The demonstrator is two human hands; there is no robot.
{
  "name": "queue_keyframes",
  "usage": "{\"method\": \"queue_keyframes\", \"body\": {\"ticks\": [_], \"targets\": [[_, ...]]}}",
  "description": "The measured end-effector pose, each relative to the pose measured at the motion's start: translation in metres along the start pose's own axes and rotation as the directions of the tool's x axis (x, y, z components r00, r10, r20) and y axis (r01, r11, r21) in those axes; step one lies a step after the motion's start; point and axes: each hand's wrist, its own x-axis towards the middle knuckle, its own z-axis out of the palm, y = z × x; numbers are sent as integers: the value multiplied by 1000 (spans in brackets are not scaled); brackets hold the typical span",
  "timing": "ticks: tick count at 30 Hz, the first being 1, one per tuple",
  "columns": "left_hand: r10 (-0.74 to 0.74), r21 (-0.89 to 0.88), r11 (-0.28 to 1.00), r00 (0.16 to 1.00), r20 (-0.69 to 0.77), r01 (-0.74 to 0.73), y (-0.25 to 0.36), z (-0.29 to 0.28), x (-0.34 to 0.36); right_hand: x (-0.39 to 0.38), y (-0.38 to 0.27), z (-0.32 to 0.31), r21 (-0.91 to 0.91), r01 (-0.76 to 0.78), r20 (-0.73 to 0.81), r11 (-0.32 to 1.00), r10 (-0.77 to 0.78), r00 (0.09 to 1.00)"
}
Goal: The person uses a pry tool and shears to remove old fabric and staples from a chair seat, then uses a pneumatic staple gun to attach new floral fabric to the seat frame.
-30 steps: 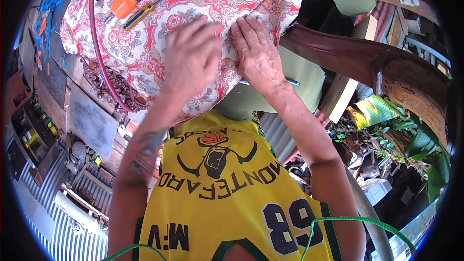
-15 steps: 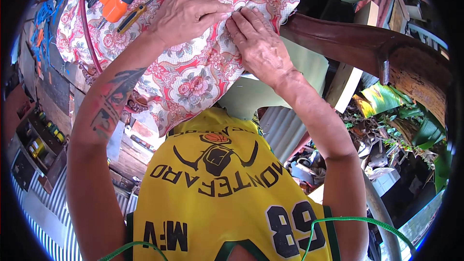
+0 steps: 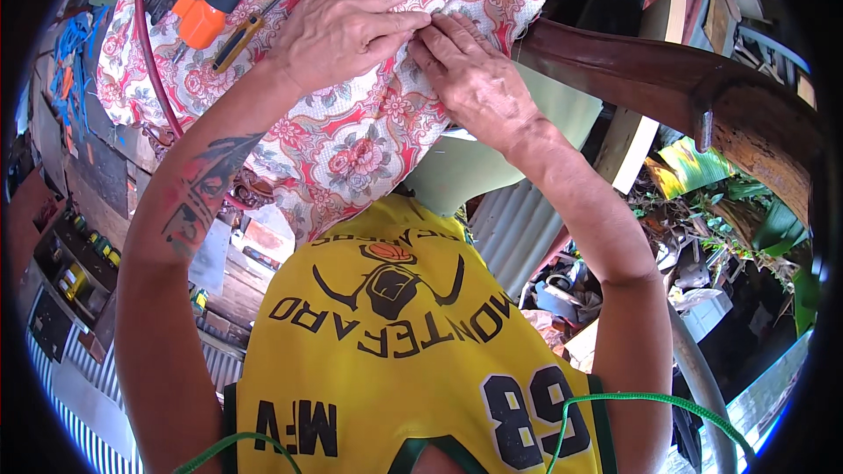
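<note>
A padded piece covered in floral fabric (image 3: 356, 154), cream with red and pink roses, lies in front of me. My left hand (image 3: 347, 35) rests on it, thumb and forefinger closed together at the cloth while the other fingers stretch away. Against those fingertips, my right hand (image 3: 479, 75) presses its bent fingers side by side on the same fabric. The fingertips of both meet at one spot, and what lies under them is hidden. Left of my left hand, an orange-and-black power tool (image 3: 200, 22) and a yellow-handled screwdriver (image 3: 237, 44) lie on the cloth.
A dark red hose (image 3: 149, 61) crosses the fabric's left side. Reaching right is a curved brown wooden piece (image 3: 615, 66), with a pale timber (image 3: 628, 145) below it. Blue strips (image 3: 77, 53) hang at far left. Corrugated metal (image 3: 514, 228), plants and scrap lie lower down.
Both hands stay at the same spot on the fabric. The left fingers have shifted slightly right and up, closer over the right fingertips. The whole view has shifted a little.
</note>
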Motion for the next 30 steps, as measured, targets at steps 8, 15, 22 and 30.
{"method": "queue_keyframes", "body": {"ticks": [8,15,22,30], "targets": [[-36,-29,999,999,29,37,-9,5,0,5,-2,5,-3,-38,16,999,38,999],[128,196,976,977,-173,-94,-7,-8,-8,18,-4,-8,19,29,33,999,-30,999],[-444,-132,787,405,-799,603,-63,-101,-24,-1,-11,-4,-56,6,110,998,0,994],[-873,163,282,324,-365,945,-219,-142,30,20,-25,-11,-5,-86,25,996,86,996]]}}
